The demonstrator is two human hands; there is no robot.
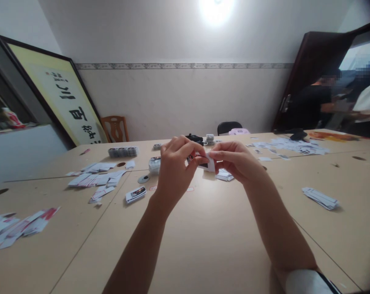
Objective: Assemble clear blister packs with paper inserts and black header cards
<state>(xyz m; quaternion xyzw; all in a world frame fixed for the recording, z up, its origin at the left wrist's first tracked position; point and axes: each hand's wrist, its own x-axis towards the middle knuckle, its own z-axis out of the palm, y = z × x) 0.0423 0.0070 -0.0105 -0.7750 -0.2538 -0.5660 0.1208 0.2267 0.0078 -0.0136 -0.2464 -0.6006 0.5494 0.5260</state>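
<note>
Above the middle of the table, both my hands are raised and pinch a small white printed paper card (pixel 211 164) between them. My left hand (pixel 176 163) grips its dark-printed side with thumb and fingers, covering part of it. On the card's white edge, the fingertips of my right hand (pixel 235 161) are closed. Below and behind the right hand lies a small pile of white papers (pixel 224 175). Left of my left wrist sits a stack of printed cards (pixel 136 194). A round white disc with a dark centre (pixel 143 179) and a clear-wrapped pack (pixel 154 164) are just beyond it.
Loose white slips (pixel 96 179) and red-marked papers (pixel 25 226) spread over the left side. A row of small packs (pixel 123 152) stands farther back. To the right are a folded paper bundle (pixel 319 199) and scattered sheets (pixel 298 145). People (pixel 310 100) are near the door.
</note>
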